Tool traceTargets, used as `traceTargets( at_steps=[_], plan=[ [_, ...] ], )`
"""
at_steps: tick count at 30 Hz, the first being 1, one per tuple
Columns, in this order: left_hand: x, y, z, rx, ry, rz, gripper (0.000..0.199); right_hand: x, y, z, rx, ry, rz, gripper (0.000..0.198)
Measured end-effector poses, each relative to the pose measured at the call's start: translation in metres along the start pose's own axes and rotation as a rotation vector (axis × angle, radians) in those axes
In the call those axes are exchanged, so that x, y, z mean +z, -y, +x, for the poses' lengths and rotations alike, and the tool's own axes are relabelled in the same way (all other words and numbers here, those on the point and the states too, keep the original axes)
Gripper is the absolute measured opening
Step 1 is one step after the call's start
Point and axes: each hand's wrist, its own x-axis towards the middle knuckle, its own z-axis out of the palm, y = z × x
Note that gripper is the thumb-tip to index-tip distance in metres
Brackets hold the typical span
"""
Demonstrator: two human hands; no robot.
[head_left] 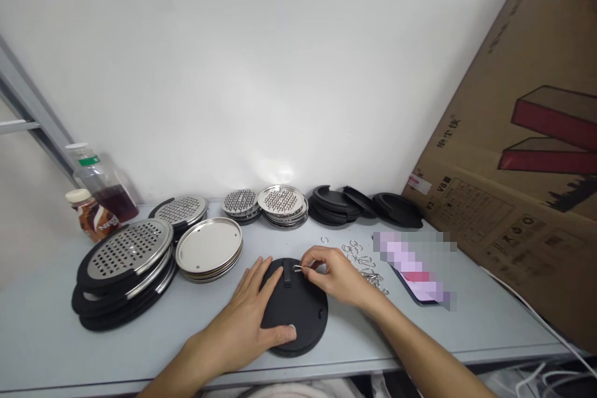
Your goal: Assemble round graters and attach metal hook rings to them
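A round black plastic disc lies near the front edge of the table. A raised strap-like bar sits near its far rim. My left hand rests over the disc's left side, fingers stretched out and spread, thumb lying flat towards its near rim. At the far right rim, my right hand pinches a small metal wire loop between thumb and fingertips, close beside the bar. Whether the loop passes through the bar cannot be made out. Right of that hand lie several loose metal rings and clips.
Grater discs in black holders are stacked at left, beside plain metal discs. More grater plates and black holders line the wall. Bottles stand far left; a phone and cardboard box are right.
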Motion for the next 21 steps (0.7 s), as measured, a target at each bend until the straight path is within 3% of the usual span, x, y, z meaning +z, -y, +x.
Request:
traceTargets(
  at_steps=[8, 10, 13, 14, 21],
  plan=[
    [-0.014, 0.013, 0.01, 0.12, 0.04, -0.036, 0.1, 0.015, -0.015, 0.011, 0.003, -0.172, -0.026, 0.014],
    [-0.017, 0.014, 0.02, 0.151, -0.08, -0.063, 0.08, 0.02, -0.018, 0.015, -0.035, -0.188, -0.054, 0.016],
    [-0.015, 0.016, 0.038, 0.193, -0.374, -0.093, 0.032, 0.026, -0.02, 0.019, -0.109, -0.193, -0.066, 0.02],
    [-0.014, 0.016, 0.043, 0.206, -0.432, -0.095, 0.027, 0.027, -0.02, 0.019, -0.129, -0.199, -0.061, 0.021],
    [-0.004, 0.014, 0.047, 0.352, -0.438, -0.07, 0.039, 0.035, -0.022, 0.014, -0.205, -0.206, -0.04, 0.024]
  ],
)
